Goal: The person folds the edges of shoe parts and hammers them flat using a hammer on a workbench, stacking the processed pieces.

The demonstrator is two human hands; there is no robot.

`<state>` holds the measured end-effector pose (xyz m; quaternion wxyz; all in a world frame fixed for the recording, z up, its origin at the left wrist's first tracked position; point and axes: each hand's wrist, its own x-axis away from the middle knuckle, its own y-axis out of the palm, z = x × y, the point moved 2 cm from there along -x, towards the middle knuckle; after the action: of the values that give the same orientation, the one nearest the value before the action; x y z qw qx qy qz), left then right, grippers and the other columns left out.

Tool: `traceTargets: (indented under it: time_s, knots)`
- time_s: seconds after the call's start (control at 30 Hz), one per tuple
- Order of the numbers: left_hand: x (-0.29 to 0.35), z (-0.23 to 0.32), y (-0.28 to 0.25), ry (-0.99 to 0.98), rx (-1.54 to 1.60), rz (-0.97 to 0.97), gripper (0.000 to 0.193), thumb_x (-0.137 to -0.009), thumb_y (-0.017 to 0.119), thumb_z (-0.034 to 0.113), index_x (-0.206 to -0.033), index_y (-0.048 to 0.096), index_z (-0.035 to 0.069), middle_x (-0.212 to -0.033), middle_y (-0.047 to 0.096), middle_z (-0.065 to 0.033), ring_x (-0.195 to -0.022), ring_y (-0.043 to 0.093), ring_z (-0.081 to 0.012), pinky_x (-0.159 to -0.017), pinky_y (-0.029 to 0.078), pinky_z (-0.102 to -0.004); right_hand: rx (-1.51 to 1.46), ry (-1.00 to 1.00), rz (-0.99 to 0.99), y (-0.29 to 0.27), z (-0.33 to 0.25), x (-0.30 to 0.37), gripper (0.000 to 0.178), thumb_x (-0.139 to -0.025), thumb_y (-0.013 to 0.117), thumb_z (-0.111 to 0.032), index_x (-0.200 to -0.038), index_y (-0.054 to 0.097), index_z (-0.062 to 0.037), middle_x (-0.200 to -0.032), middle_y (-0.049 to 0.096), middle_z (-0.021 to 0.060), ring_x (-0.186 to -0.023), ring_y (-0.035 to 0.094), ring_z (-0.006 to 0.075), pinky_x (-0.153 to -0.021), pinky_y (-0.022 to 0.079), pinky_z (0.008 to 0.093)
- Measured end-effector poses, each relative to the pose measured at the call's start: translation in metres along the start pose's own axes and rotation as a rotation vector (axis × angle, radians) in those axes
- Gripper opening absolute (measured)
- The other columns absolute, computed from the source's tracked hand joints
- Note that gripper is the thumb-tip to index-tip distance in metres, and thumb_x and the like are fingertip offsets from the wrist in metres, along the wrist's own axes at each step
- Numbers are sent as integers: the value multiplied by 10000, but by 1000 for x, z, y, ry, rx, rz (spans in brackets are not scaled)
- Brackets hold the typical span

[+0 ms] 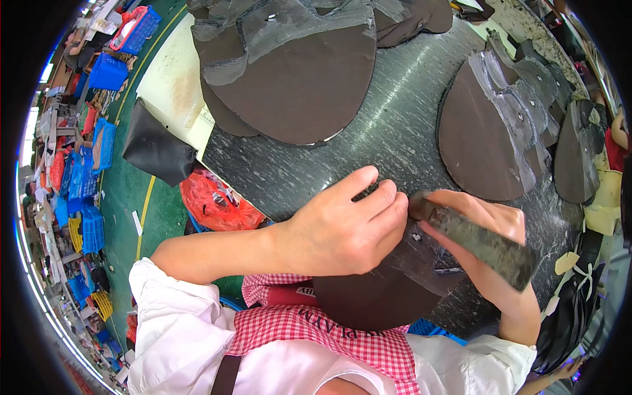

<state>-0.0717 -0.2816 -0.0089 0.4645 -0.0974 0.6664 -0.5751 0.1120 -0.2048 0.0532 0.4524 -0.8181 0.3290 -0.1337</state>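
In my right hand is a hammer with a worn metal head, rounded at one end and broad and flat at the other. Its handle is hidden by the hand. Close beside its rounded end, my left hand is closed with the fingers curled. What those fingers pinch, if anything, cannot be seen. Under both hands lies a dark brown leather-like piece with a rounded edge toward me and a grey, rough upper part. It rests at the near edge of the dark speckled tabletop.
Stacks of similar brown pieces lie at the far side, with more pieces at the right. A black sheet hangs off the left edge above a red plastic bag. Blue baskets stand across the green floor.
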Motion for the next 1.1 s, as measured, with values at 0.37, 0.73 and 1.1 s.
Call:
traceTargets:
  time_s: [0.37,0.73,1.1]
  knots:
    - [11,-2,-5,-360,180,36,382,-654,821,151,-1002,698,53,-947,635,-53,-846,588,-227,-832,453,-437,-41,-10,-133,8,6,-6,254,-763,784,-68,-986,675,-12,-855,721,128,-718,713,278,-662,539,318]
    - [8,34,2,-88,-249,-97,297,-681,737,106,-953,724,-13,-957,648,-88,-820,605,-185,-843,498,-416,-9,-154,-10,12,8,-10,393,-750,689,-272,-1098,630,-98,-727,639,70,-593,646,279,-557,495,364]
    - [25,7,-8,-190,280,13,289,-708,826,193,-867,641,38,-890,609,-77,-821,605,-243,-867,524,-441,71,-269,31,9,0,8,475,-708,710,-262,-1154,632,-118,-645,544,27,-495,572,229,-490,448,361]
